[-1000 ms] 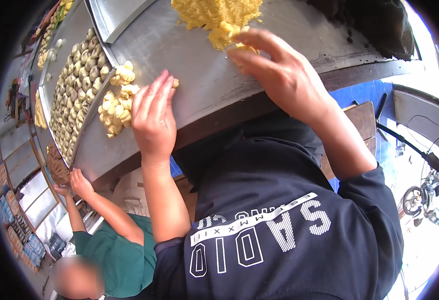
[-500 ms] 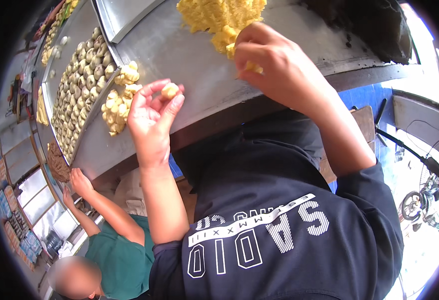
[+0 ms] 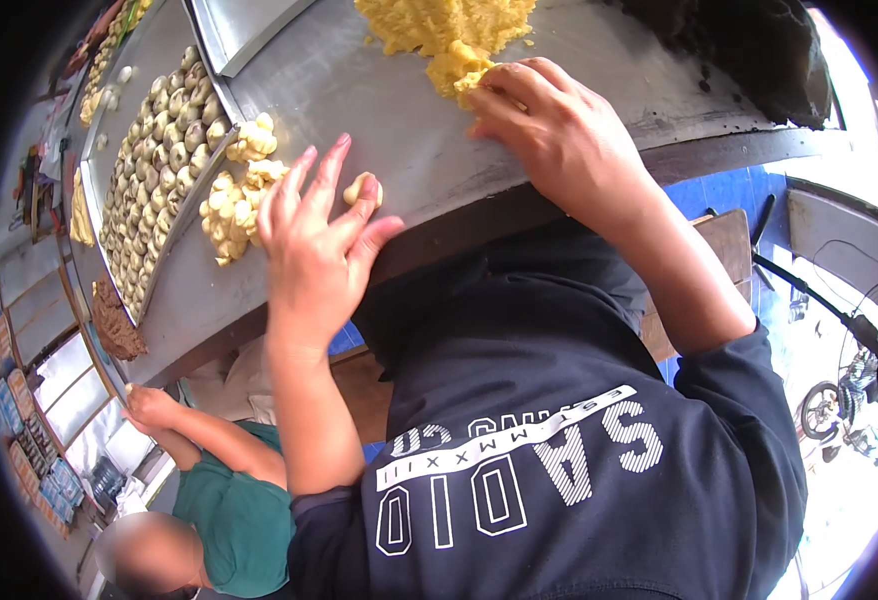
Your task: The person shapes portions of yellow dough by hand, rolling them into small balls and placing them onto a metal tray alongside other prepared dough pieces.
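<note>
My left hand [image 3: 324, 235] has its fingers spread, with a small pale dough piece [image 3: 356, 190] beside and partly beneath them. To its left are clumps of pale yellow dough pieces [image 3: 224, 225]. My right hand [image 3: 559, 140] has curled fingers gripping the near tip of a larger yellow dough mass [image 3: 439, 25] on the metal tabletop [image 3: 379, 120]; its fingertips are partly hidden. A tray [image 3: 219, 180] on the left holds several rows of round dough balls [image 3: 159, 150].
A brown mass [image 3: 114, 315] lies at the table's left end. A co-worker in green [image 3: 229, 510] is at lower left, hands together. An empty-looking metal tray [image 3: 249, 50] is at the back; dark material [image 3: 779, 70] covers the right end. A black pole [image 3: 839, 310] stands rightward.
My left hand has turned palm down and spread its fingers, setting the small piece it held lower. My right hand has shifted slightly. The co-worker's hands have moved down, away from the brown mass.
</note>
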A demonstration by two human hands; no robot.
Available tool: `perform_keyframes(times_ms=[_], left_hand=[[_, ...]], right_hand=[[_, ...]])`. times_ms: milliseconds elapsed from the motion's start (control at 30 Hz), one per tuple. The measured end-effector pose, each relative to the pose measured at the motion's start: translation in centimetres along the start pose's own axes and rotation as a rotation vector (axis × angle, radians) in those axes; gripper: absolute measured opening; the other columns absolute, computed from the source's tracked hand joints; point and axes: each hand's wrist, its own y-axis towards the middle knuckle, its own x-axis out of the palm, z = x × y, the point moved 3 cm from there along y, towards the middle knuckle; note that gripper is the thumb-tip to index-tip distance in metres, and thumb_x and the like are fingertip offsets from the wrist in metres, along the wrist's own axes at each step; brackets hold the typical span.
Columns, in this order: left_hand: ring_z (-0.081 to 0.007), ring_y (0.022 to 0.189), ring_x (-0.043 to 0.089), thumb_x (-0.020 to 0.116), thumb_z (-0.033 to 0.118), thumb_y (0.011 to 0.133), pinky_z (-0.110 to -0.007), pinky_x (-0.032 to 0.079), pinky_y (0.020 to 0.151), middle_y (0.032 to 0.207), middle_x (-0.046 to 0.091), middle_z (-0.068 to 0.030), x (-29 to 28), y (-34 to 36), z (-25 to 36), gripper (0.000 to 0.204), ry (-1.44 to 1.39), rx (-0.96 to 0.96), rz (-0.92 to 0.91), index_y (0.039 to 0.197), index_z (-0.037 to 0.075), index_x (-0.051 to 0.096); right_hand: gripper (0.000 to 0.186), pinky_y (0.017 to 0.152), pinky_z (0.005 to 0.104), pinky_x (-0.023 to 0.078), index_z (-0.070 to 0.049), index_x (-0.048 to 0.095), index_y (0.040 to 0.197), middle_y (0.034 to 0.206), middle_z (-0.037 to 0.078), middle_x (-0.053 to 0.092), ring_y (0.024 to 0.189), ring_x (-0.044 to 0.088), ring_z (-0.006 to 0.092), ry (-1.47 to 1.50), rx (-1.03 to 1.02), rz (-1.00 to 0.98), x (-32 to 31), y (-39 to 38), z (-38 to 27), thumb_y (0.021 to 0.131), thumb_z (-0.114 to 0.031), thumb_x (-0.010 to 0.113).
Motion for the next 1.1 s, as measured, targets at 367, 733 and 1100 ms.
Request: perform_keyframes(times_ms=[367,733,1100], left_hand=[[-0.0222,0.083,0.067,0.076,0.031,0.112,-0.041,0.043,0.092,0.084,0.07,0.0007,4.9,10.0,-0.4,0.033,0.003,0.158,0.688,0.084,0.015,0.071],[-0.022,0.065,0.058,0.074,0.021,0.113,-0.04,0.046,0.073,0.073,0.062,-0.0026,4.2,8.2,-0.1,0.019,-0.496,0.107,0.577,0.101,0.008,0.083],[-0.0226,0.099,0.071,0.086,0.022,0.105,-0.042,0.055,0.091,0.106,0.071,-0.0056,2.8,-2.3,-0.3,0.017,-0.081,-0.381,0.312,0.113,0.007,0.089]], right_hand=[[0.024,0.092,0.0464,0.062,-0.007,0.074,0.105,0.108,0.01,0.074,0.106,0.074,0.0357,0.087,0.199,-0.074,-2.1,0.6,0.6,0.09,-0.017,0.09],[0.009,0.089,0.0427,0.065,-0.012,0.078,0.096,0.104,0.006,0.072,0.104,0.074,0.0295,0.013,-0.037,-0.07,0.1,1.8,-0.4,0.094,-0.02,0.08],[0.032,0.099,0.0446,0.062,-0.01,0.084,0.123,0.121,0.009,0.076,0.114,0.073,0.0338,0.233,0.166,-0.076,-2.2,-0.5,-0.8,0.091,-0.011,0.09]])
